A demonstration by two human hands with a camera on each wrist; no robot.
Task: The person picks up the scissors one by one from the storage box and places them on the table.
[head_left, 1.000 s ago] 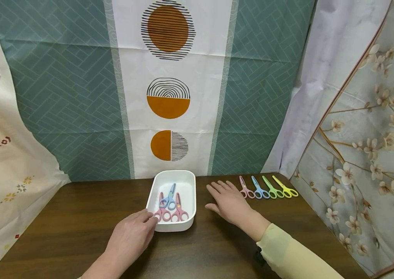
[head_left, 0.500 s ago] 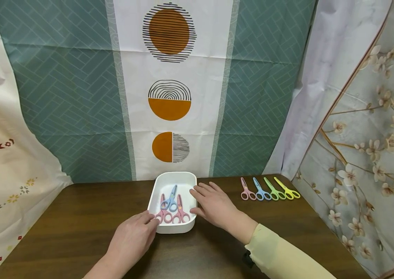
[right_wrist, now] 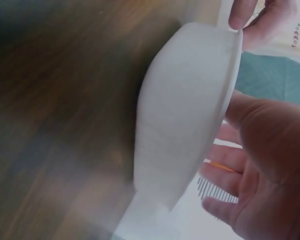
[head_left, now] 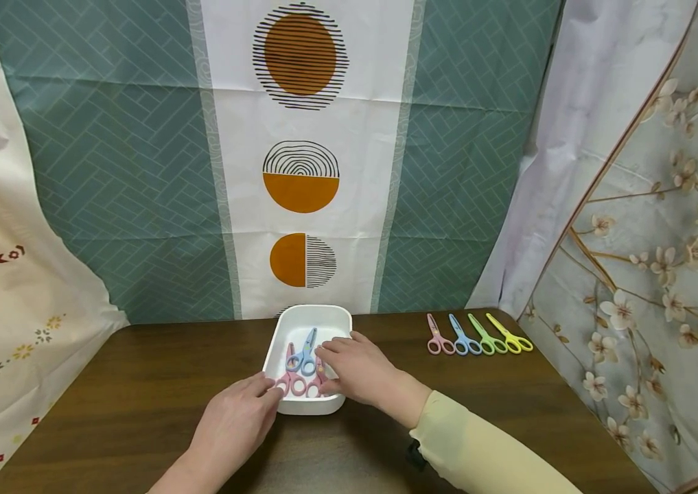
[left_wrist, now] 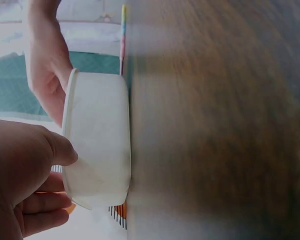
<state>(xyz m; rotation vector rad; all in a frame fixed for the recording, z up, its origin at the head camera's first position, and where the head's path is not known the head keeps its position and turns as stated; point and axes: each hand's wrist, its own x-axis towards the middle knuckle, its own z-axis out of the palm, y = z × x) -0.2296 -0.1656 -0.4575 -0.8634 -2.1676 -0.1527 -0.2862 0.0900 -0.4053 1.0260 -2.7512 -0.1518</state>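
A white plastic container (head_left: 308, 407) stands on the dark wooden table. Inside it lie blue scissors (head_left: 303, 363) and two pairs of pink scissors; the left pink scissors (head_left: 292, 383) show more fully than the right pink scissors (head_left: 320, 370), which my right hand partly covers. With thumb outside, my left hand (head_left: 234, 417) holds the container's near-left rim. My right hand (head_left: 364, 370) reaches over the right rim, its fingers extended above the right pink scissors. In the right wrist view, the right hand's fingers (right_wrist: 225, 159) are spread slightly and look bare.
To the right, pink scissors (head_left: 440, 343), blue scissors (head_left: 464, 343), green scissors (head_left: 488, 342) and yellow scissors (head_left: 512, 341) lie in a row near the back edge of the table (head_left: 138, 391). Patterned curtains (head_left: 305, 288) hang behind and at both sides.
My right hand has moved left, from beside the row of scissors to over the container's right side. My left hand has stayed at the rim. The container has shifted very slightly right.
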